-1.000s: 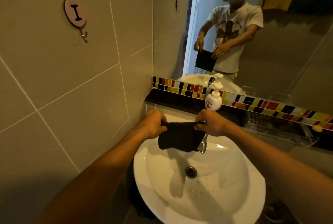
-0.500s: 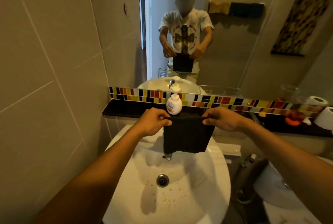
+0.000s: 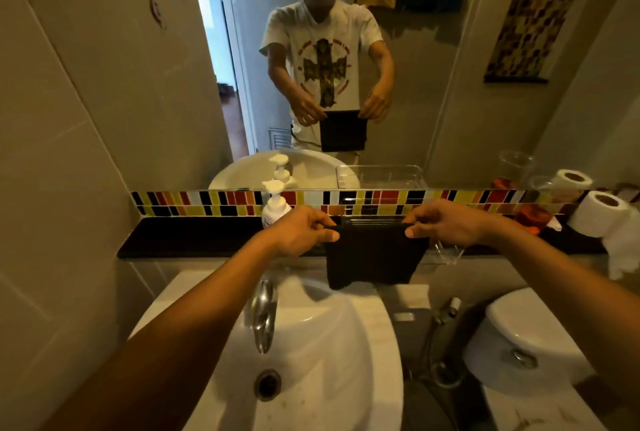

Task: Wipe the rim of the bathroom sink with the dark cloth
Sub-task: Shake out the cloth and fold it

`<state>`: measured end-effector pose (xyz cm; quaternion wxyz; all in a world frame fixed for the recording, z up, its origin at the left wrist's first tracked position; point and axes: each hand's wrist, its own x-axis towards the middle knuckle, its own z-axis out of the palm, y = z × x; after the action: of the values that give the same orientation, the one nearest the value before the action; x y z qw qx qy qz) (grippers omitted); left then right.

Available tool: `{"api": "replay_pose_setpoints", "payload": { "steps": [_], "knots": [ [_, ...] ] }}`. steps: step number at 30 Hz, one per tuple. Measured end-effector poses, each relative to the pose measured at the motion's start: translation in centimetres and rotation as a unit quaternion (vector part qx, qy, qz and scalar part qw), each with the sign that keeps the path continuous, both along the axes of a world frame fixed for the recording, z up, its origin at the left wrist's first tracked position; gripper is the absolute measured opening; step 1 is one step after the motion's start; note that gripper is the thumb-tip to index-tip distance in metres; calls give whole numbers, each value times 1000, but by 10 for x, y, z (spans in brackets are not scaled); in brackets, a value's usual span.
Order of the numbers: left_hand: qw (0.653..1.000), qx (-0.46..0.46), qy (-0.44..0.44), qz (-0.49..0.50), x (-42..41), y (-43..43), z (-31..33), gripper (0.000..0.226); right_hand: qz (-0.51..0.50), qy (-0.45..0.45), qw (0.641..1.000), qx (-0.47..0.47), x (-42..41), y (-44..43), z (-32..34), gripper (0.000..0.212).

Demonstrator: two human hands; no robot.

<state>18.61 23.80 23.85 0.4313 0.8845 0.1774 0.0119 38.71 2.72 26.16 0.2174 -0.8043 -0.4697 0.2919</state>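
The hands have carried the dark cloth (image 3: 374,257) rightward, off the sink (image 3: 346,344) toward the shelf.

My left hand (image 3: 298,231) and right hand (image 3: 446,224) each pinch 1 top corner of the cloth (image 3: 372,257), which hangs above the sink's (image 3: 346,344) back right edge. The faucet (image 3: 263,313) sits at the sink's back edge, the drain (image 3: 267,384) inside the bowl. On the ledge (image 3: 190,235) behind, a soap bottle (image 3: 274,203) stands left of my left hand; 2 paper rolls (image 3: 595,212) sit at the ledge's right end. The toilet (image 3: 526,347) is right of the sink.
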Motion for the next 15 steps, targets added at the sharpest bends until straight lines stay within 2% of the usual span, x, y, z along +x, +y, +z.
{"api": "replay_pose_setpoints", "payload": {
  "steps": [6, 12, 15],
  "knots": [
    [1000, 7, 6, 2, 62, 13, 3, 21, -12, 40, 999, 26, 66, 12, -7, 14],
    [989, -12, -120, 81, 114, 25, -1, 14, -36, -18, 993, 113, 114, 34, 1, 15],
    [986, 62, -108, 107, 129, 23, -27, 18, -33, -55, 991, 117, 124, 40, -23, 20]
  ]
}}
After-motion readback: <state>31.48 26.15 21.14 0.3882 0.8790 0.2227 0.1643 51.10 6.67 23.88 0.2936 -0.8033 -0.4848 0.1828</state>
